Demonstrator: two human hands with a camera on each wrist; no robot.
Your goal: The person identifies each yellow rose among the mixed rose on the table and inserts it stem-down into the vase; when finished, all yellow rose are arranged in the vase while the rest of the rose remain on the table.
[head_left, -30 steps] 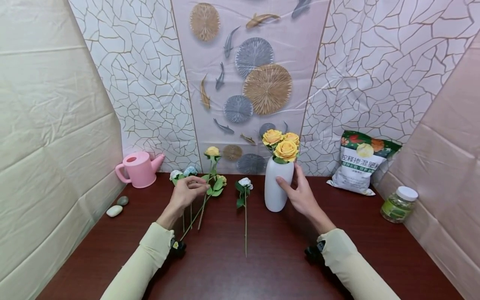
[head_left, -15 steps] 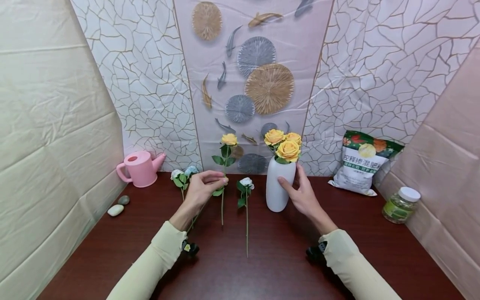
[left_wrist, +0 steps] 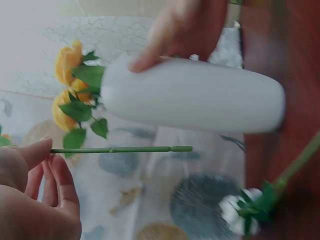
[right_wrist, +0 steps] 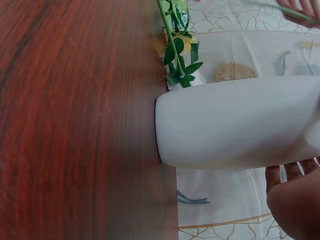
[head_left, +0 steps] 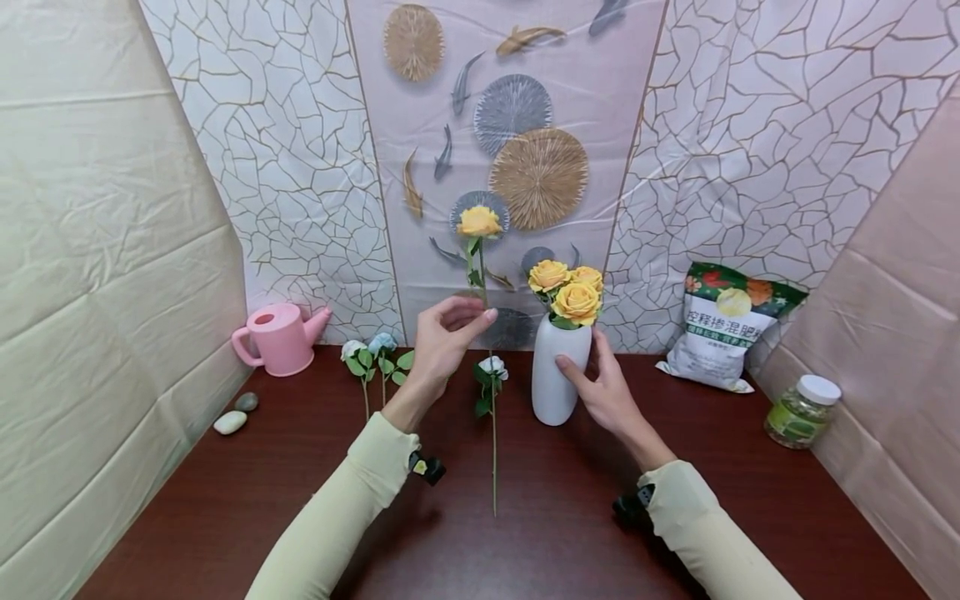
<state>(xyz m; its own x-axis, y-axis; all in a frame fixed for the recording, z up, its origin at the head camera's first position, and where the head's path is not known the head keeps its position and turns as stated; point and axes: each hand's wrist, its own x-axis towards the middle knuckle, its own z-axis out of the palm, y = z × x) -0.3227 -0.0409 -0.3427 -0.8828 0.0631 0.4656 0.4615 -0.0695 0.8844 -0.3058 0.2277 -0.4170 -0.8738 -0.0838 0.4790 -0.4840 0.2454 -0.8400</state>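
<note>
Though the vase [head_left: 552, 379] is near, the rose stem [left_wrist: 140, 149] ends midair.

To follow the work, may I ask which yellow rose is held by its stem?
The highest yellow rose in the head view: the left hand pinches its stem, while three others stand in the white vase.

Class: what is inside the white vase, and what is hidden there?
Three yellow roses with green leaves stand in the white vase, showing above its mouth. Its side covers their lower stems and anything else inside, which cannot be seen.
</note>
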